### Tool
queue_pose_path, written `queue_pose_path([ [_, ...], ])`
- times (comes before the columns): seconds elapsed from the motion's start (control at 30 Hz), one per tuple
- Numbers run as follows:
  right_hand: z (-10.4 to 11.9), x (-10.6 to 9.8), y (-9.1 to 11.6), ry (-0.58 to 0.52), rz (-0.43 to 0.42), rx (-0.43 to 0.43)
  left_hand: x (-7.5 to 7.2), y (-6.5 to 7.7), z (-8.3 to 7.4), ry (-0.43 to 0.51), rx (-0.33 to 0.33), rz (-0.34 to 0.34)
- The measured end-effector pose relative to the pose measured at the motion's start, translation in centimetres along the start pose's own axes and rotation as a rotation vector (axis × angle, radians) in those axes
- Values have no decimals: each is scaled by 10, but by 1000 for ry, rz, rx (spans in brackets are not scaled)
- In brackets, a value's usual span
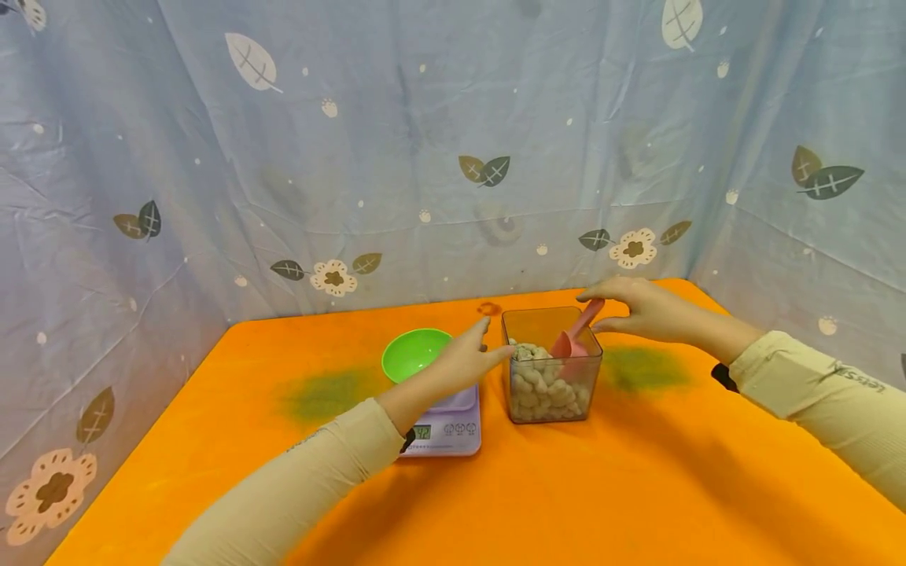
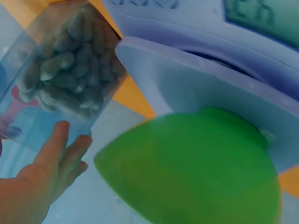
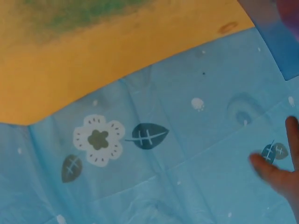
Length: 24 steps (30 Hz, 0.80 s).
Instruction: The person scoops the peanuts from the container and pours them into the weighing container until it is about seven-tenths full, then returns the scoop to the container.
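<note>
Noted scoop (image 1: 567,344) in box (image 1: 534,324) right of centre, long axis slanting handle-up toward upper right, between right hand (image 1: 640,310) and left hand (image 1: 463,359), both spread, empty.

Bright and even here in the head view: the orange tabletop (image 1: 538,503) glows, heavily saturated, while the pale blue curtain (image 1: 396,196) takes the light flatly with a faint sheen along its folds. Soft shadows pool below both arms, so light falls from above. The scale display (image 1: 422,431) reads small but legible, and the wide lens stretches the right sleeve (image 1: 821,385) toward the edge. Over to the left wrist: dimmer, hazy, blue-cast, the green bowl (image 2: 196,168) soft up close. The right wrist view is bluish too, the right hand (image 3: 286,179) blurry, and a reddish smear (image 3: 290,14) perhaps too unfocused to name.
</note>
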State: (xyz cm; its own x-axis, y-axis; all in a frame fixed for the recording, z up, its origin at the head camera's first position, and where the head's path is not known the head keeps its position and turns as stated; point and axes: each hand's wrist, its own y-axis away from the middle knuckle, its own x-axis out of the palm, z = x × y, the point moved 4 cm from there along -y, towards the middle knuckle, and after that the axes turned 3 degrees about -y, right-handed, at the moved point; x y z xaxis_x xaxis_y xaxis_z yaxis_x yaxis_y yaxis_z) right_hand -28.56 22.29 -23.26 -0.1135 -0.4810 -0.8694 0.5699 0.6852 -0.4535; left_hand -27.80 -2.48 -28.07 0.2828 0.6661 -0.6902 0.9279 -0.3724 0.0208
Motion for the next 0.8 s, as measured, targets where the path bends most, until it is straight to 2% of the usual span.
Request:
queue_pose_path([
  [0.07, -2, 1, -2, -33, 8, 45, 3, -4, -1, 78, -12, 16],
  [0.13, -5, 3, -3, -103, 23, 121, 6, -7, -1, 197, -16, 39],
  [0.27, -13, 9, -4, -287, 52, 330, 12, -11, -4, 425, -10, 102],
  [0.4, -16, 18, -5, -452, 59, 473, 15, -14, -5, 502, -12, 113],
  [0.6, -9, 22, -13, -512, 91, 488, 17, -15, -3, 554, -39, 110],
  [0.8, -2, 21, -21, -600, 208, 555, 19, -16, -3, 620, -44, 118],
])
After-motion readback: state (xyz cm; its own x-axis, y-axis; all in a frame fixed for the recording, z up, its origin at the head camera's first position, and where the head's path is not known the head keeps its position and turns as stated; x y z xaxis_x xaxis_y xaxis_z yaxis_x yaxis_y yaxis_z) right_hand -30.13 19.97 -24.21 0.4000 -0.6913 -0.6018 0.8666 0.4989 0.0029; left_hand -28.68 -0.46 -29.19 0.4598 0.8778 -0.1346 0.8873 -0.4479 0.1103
